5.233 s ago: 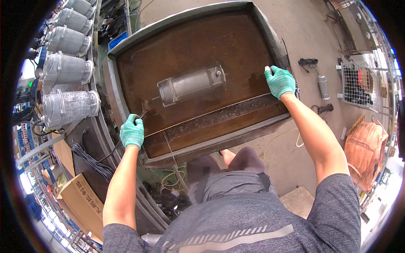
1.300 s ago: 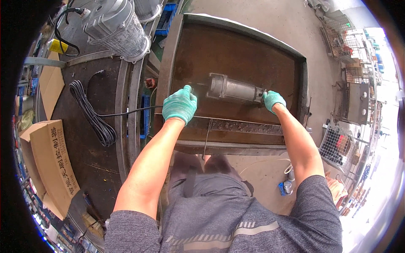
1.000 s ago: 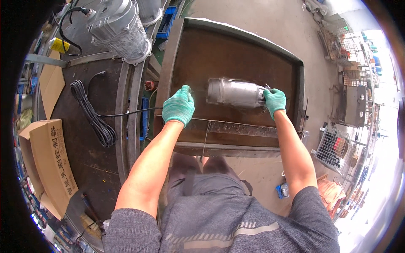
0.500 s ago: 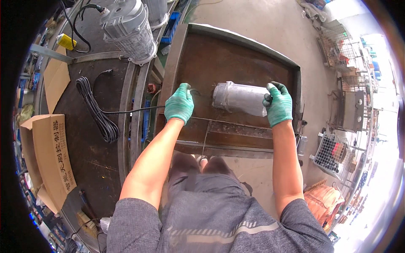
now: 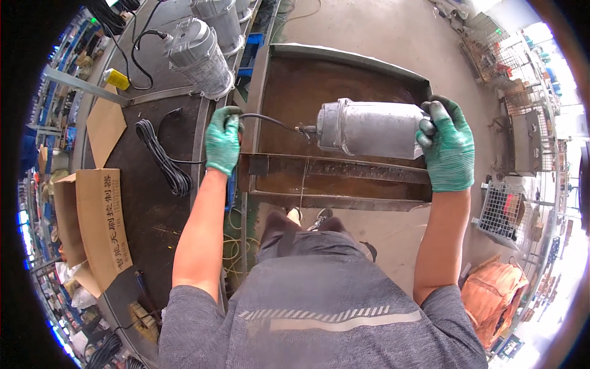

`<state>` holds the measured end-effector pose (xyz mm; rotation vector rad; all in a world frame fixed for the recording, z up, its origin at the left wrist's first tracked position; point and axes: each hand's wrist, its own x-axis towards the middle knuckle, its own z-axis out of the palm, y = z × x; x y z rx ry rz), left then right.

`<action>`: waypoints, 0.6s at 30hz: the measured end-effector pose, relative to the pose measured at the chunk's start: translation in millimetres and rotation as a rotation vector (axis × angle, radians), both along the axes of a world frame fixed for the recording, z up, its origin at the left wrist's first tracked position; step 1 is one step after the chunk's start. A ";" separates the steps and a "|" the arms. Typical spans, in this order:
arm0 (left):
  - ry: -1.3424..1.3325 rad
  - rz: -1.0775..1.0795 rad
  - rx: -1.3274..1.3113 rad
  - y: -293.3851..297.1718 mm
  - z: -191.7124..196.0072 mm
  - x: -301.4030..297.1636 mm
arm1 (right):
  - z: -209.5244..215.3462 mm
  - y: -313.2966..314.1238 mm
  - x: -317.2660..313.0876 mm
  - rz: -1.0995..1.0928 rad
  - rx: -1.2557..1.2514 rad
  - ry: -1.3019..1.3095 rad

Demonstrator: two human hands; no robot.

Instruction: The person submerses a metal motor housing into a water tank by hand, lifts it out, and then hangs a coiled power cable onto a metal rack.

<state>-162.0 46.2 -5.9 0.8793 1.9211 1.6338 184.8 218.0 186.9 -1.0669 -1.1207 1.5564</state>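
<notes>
Grey metal pump (image 5: 372, 129) held over the rusty tray (image 5: 344, 67), cable in tow

My right hand (image 5: 447, 146) has its fingers wrapped round the pump's far end; my left hand (image 5: 223, 138) has its fingers closed on the black cable (image 5: 270, 121). With one hand bearing a heavy cylinder, I judge it could slip, or the cable snag on the tray's rim.

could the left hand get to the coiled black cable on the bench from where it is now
Probably yes: the left hand already grips the black cord, and the coiled black cable lies just to its left on the bench, nothing between them.
</notes>
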 end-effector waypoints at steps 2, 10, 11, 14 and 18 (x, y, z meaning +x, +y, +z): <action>0.025 0.029 0.084 -18.2 23.0 -7.2 | -2.7 -1.6 20.0 0.023 -0.019 0.076; 0.036 0.025 0.146 -101.0 107.0 -16.2 | -51.7 -38.5 69.7 -0.025 -0.320 0.143; 0.013 0.035 0.146 -107.3 107.5 -16.2 | -65.4 -42.1 73.3 -0.013 -0.350 0.156; 0.030 0.098 0.115 -124.0 102.9 -1.6 | -100.6 -56.8 76.9 0.017 -0.439 0.171; -0.064 0.156 0.083 -148.6 86.4 12.5 | -133.1 -69.8 81.0 0.018 -0.500 0.197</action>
